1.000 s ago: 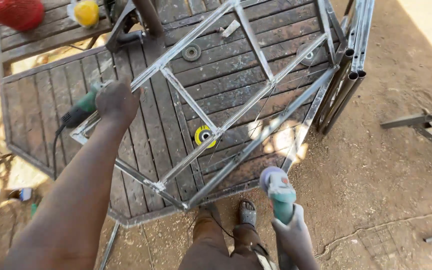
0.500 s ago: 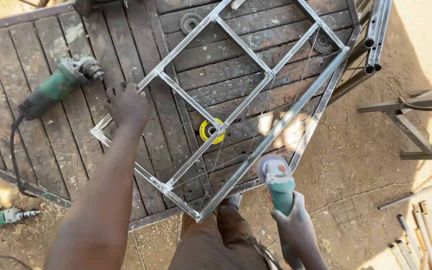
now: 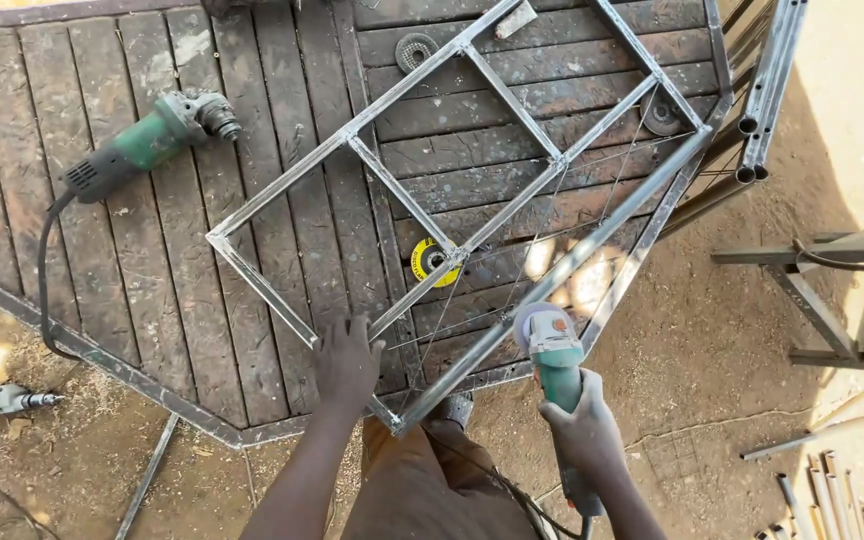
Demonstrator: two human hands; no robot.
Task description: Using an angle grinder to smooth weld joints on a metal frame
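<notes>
Two hands at a welded steel frame on a plank counter

The right hand point(image 3: 582, 432) is closed around the green angle grinder point(image 3: 555, 352), its disc end touching the frame's long outer bar; the left hand point(image 3: 345, 362) lies spread, palm down, on the metal frame point(image 3: 392, 190) near its closest corner — gripping nothing; the frame rests flat on the wooden counter point(image 3: 132, 270); a second green grinder point(image 3: 147, 145) lies well apart to the left, and a yellow disc point(image 3: 432, 262) sits under the frame's middle.
</notes>
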